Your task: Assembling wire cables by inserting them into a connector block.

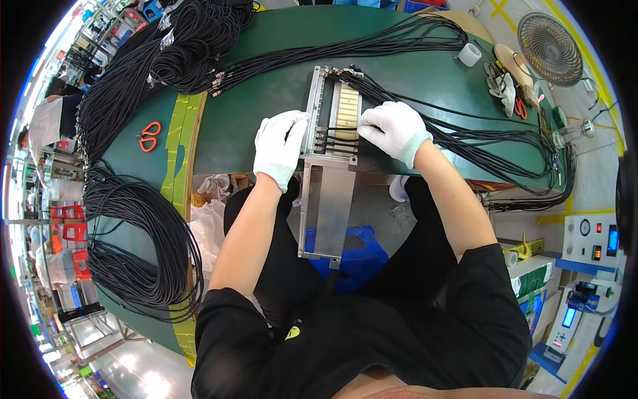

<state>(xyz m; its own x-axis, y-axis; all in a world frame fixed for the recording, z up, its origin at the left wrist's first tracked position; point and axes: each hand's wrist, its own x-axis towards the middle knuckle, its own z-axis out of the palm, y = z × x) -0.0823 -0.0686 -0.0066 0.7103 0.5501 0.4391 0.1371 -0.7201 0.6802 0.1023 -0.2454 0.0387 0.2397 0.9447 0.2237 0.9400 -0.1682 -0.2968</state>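
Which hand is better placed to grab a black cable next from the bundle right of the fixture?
Likely the right hand: it is at the right edge of the metal fixture, beside the cable bundle. The left hand, at the fixture's left edge, must reach across.

Upper garment: black T-shirt (385, 332), short-sleeved. On the front of the T-shirt, toward the wearer's left, one small yellow emblem (293, 332) with a dark mark, too small to make out. Left sleeve (224, 316) and right sleeve (488, 282) of the T-shirt: black. Beyond these sleeves, bare forearms (247, 236). Left hand (276, 143) and right hand (397, 130): each in a white knitted glove (271, 151), with a pale green ribbed cuff (278, 174) at its end nearest the T-shirt. Legs, forward of the T-shirt: black trousers (284, 263).
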